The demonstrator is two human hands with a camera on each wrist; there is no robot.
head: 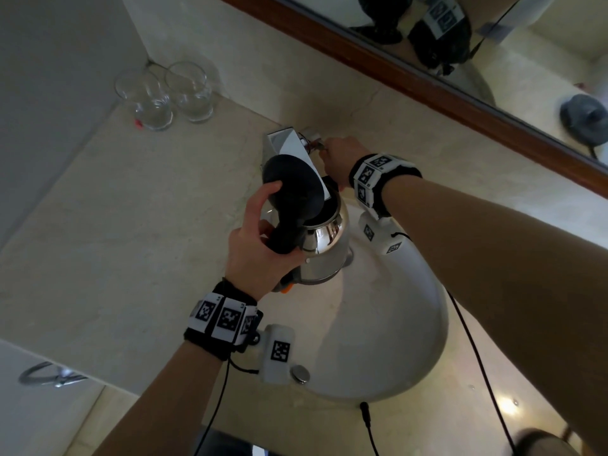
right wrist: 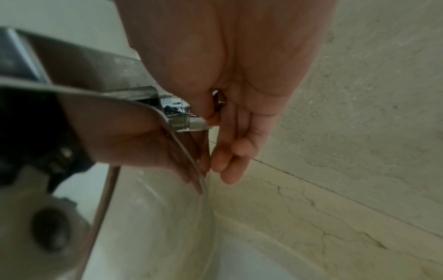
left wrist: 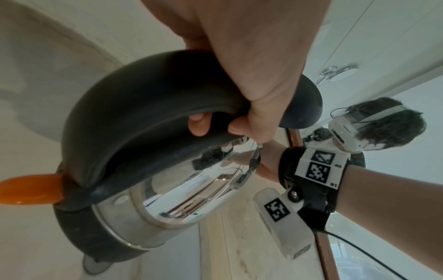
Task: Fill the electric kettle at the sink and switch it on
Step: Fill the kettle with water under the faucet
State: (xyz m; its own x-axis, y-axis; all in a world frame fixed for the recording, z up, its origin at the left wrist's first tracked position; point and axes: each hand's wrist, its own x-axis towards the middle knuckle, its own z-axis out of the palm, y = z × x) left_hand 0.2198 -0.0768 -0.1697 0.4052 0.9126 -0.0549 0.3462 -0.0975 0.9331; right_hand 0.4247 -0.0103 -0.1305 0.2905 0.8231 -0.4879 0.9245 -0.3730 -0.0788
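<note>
Head view: left hand grips the kettle by its black handle, lid raised, over the sink, under the tap. Right wrist view alone shows the right hand pinching the tap lever, remaining fingers loose. Left wrist view alone shows the orange switch. Two glasses stand on the bench, well beyond the left hand.

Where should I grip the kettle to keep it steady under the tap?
Take the kettle by its black loop handle, coming from the side away from the tap, as the left hand does now. The loop lets the fingers wrap through, and leaves the open lid clear.
</note>
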